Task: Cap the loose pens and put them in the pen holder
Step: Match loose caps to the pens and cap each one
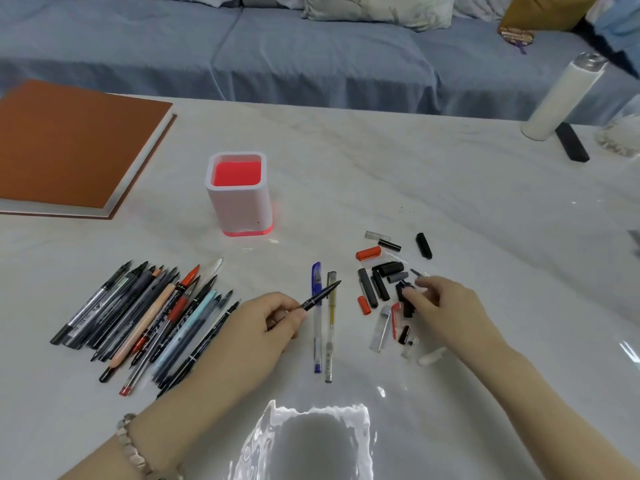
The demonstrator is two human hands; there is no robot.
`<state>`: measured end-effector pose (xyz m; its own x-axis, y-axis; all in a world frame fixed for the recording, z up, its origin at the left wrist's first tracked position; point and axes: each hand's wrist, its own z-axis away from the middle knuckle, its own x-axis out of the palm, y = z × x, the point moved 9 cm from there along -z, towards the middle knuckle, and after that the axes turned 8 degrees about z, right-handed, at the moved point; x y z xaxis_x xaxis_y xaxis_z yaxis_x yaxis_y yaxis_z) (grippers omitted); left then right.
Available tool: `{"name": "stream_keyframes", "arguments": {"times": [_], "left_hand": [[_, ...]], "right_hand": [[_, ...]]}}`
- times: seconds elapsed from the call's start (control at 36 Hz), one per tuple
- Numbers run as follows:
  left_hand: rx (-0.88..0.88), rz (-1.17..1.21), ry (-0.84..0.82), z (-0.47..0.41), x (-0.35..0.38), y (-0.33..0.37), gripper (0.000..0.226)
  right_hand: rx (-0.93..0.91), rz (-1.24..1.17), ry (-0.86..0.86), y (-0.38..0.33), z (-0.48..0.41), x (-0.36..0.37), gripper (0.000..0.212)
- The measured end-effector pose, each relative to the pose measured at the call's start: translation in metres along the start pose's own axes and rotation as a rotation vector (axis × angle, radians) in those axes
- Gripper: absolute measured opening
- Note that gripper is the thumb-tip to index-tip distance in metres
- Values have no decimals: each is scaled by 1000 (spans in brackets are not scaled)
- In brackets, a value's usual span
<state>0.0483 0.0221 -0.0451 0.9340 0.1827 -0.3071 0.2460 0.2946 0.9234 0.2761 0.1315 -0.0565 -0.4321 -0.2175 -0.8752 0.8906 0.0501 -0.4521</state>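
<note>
Black thin pen (322, 293) with no cap was gripped in the left hand (273, 320), near the front edge of the white marble table (450, 188). The right hand (446, 306) pinched a small dark cap (402, 289). The white square pen holder (239, 199) stood further back.

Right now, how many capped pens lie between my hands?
2: the blue-capped pen and, just right of it, the grey-capped pen. Both are in plain view.
</note>
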Motion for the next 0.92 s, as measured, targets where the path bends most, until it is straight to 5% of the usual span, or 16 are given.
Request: {"name": "stream_keyframes", "arguments": {"times": [0.19,0.47,0.61,0.78,0.92], "left_hand": [[7,-19,-49,-6,10,4,20],[9,-13,-9,-7,2,7,21],[7,-6,-7,-5,2,7,20],[19,45,-24,2,7,11,15],[20,114,-55,9,11,13,14]], "right_hand": [[-24,93,187,9,-67,-25,26],[40,150,161,19,-95,-7,31],[-43,-65,230,2,-60,-27,26],[-121,-587,-43,-33,7,-27,23],[-71,-839,-82,-38,42,-24,22]]}}
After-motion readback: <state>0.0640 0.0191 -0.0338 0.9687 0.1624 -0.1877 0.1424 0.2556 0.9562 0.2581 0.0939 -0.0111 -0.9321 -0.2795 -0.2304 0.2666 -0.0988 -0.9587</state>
